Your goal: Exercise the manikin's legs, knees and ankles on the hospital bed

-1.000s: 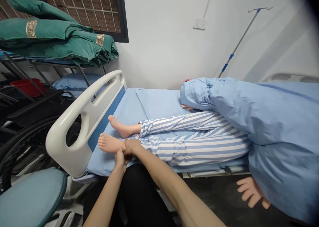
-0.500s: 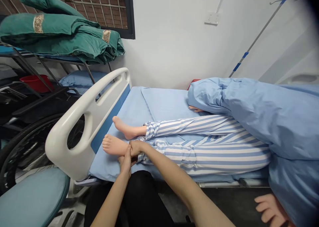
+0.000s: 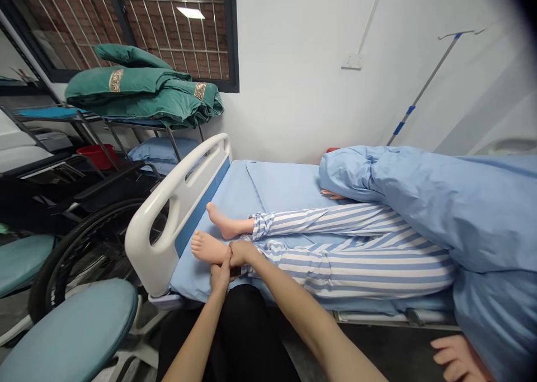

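Note:
A manikin in blue-and-white striped trousers [image 3: 369,267] lies along the bed with bare feet toward the footboard. My left hand [image 3: 220,276] is closed about the heel and ankle of the near foot [image 3: 207,248], its thumb pointing up along the ankle. Right beside it, my right hand [image 3: 242,253] wraps the same ankle from above, just below the trouser cuff. The fingers under the ankle are partly hidden. The far foot [image 3: 229,224] rests on the blue sheet [image 3: 285,180], untouched. A bunched blue quilt [image 3: 411,203] covers the manikin's upper part.
At the left stands the white footboard [image 3: 146,248], with a wheelchair [image 3: 96,225] behind it and a round stool [image 3: 79,331] in front. Green folded covers [image 3: 146,94] lie on a rack under the window. One manikin hand [image 3: 459,357] hangs over the near bed edge.
The view has shifted up and left, showing more of the window and stools. Both hands keep their hold on the near ankle, with little visible movement.

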A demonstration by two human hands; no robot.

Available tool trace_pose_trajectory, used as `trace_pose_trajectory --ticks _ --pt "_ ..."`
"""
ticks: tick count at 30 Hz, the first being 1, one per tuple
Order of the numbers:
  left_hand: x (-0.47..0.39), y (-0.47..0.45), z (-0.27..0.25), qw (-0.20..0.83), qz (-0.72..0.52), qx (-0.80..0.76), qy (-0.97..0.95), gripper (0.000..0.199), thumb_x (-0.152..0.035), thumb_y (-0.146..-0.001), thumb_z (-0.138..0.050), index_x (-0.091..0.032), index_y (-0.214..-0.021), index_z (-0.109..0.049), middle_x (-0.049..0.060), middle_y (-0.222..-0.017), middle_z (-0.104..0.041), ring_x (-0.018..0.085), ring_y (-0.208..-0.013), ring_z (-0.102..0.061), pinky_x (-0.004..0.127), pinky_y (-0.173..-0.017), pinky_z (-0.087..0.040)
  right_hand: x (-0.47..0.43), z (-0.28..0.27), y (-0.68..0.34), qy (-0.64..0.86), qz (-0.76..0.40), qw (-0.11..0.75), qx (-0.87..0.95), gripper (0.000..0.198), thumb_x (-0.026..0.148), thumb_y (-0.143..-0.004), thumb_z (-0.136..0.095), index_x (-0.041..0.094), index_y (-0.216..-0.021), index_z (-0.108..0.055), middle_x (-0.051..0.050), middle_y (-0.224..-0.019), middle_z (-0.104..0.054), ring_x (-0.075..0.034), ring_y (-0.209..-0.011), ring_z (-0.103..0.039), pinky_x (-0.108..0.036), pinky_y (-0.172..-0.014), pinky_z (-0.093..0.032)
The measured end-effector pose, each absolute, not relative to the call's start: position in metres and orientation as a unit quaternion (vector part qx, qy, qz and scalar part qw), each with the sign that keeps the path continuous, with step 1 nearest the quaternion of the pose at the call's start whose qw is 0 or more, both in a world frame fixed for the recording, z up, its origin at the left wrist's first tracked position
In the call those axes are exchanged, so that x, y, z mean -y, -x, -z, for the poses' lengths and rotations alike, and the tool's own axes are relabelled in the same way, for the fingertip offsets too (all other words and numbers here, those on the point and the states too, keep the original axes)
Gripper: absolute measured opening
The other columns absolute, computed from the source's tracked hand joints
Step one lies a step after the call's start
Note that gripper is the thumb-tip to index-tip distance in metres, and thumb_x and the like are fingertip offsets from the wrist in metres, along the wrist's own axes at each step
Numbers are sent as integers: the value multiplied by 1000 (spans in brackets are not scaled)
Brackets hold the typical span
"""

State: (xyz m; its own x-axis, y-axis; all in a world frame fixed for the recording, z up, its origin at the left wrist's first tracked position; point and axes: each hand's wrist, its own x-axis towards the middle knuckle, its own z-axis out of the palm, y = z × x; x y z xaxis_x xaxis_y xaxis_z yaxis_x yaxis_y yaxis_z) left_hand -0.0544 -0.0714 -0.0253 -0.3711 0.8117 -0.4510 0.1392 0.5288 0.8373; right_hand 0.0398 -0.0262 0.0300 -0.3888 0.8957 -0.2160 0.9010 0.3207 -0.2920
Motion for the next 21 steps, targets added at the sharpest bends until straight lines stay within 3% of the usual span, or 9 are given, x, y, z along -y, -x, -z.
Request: trace_pose_trajectory --ticks 6,9,11,16,21 --pt "98 68 10 317 -192 -796 -478 75 -68 -72 -24 -10 -110 -50 22 -104 -58 31 -92 -57 40 -72 -45 63 -19 -30 -602 71 -44 -794 40 33 -74 -46 11 -107 -47 -15 -96 -59 -27 -84 -58 -39 -70 -44" --pt "113 80 -3 246 -137 -775 -566 58 -58 -78 -20 -18 -97 -58 16 -98 -61 31 -92 -55 42 -75 -40 68 -21 -29 -583 94 -49 -806 50 41 -66 -55 10 -105 -48 -16 -99 -58 -28 -90 -55 -40 -75 -43" --pt "118 87 -21 193 -136 -752 -615 47 -50 -81 -23 -21 -91 -59 12 -94 -63 28 -88 -56 38 -72 -39 66 -25 -32 -558 129 -47 -819 57 48 -61 -58 12 -104 -49 -15 -101 -58 -29 -92 -54 -39 -75 -43" --pt "102 90 -81 85 -178 -716 -669 29 -39 -78 -35 -23 -82 -59 5 -82 -63 22 -77 -56 28 -63 -38 46 -38 -48 -527 191 -152 -814 43 45 -73 -45 17 -105 -49 -7 -101 -58 -21 -90 -56 -29 -70 -44" --pt "44 87 -114 -9 -231 -626 -745 27 -26 -78 -34 -20 -90 -57 5 -93 -61 19 -90 -52 27 -82 -35 17 -50 -51 -559 143 -163 -801 40 35 -68 -51 15 -103 -48 -9 -101 -57 -22 -92 -54 -30 -74 -43"
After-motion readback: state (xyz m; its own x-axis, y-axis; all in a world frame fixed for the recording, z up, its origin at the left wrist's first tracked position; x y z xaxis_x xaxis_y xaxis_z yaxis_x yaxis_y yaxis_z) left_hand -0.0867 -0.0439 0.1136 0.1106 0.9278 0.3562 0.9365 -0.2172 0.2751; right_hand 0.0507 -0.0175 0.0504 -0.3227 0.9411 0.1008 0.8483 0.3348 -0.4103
